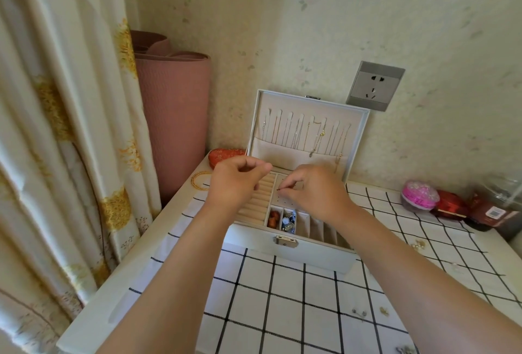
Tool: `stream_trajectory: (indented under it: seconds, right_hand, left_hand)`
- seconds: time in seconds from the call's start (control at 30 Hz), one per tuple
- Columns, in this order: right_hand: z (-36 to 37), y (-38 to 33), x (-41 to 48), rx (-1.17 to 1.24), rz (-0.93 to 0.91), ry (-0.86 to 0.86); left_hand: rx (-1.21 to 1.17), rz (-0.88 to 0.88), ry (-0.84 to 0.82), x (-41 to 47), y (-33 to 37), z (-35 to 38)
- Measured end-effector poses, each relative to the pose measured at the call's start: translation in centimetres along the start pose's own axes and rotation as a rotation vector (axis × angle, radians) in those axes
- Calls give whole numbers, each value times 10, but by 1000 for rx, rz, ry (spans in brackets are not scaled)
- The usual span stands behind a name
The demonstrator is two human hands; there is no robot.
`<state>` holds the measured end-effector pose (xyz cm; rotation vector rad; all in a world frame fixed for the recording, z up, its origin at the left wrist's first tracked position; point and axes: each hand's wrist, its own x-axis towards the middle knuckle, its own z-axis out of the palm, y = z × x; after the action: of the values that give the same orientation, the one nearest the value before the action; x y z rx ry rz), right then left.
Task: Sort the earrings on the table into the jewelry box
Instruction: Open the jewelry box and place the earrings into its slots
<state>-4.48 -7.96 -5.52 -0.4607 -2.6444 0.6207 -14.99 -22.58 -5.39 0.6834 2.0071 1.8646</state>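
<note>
The white jewelry box stands open on the checked tablecloth, its lid upright with several thin necklaces hanging inside. My right hand hovers over the box's perforated earring panel and pinches a tiny dark earring at its fingertips. My left hand is over the ring rolls with its fingers curled; whether it holds anything is hidden. Loose earrings lie on the cloth at the right: a pearl one, a silver pair and a gold one.
A gold bangle and a red pouch lie left of the box. A pink container, red boxes and a dark jar stand at the right. A rolled mat and curtain flank the table's left.
</note>
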Motion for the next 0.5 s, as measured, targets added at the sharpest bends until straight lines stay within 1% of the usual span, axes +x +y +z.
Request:
stream_trajectory:
  seconds: [0.13, 0.23, 0.33, 0.4, 0.43, 0.5]
  right_hand:
    - [4, -2, -2, -111, -125, 32]
    - [5, -3, -2, -141, -162, 20]
    - [-2, -1, 1, -153, -131, -94]
    - [-7, -1, 2, -109, -73, -160]
    - [-9, -1, 3, -54, -39, -159]
    - [-13, -4, 4, 98, 21, -97]
  left_hand:
    - [-79, -44, -37, -2, 3, 1]
    - [-118, -81, -51, -2, 3, -1]
    - [-122, -107, -76, -2, 3, -3]
    - [-115, -117, -98, -2, 4, -4]
    - [-112, -120, -109, -3, 4, -4]
    - [-107, -114, -121, -4, 4, -4]
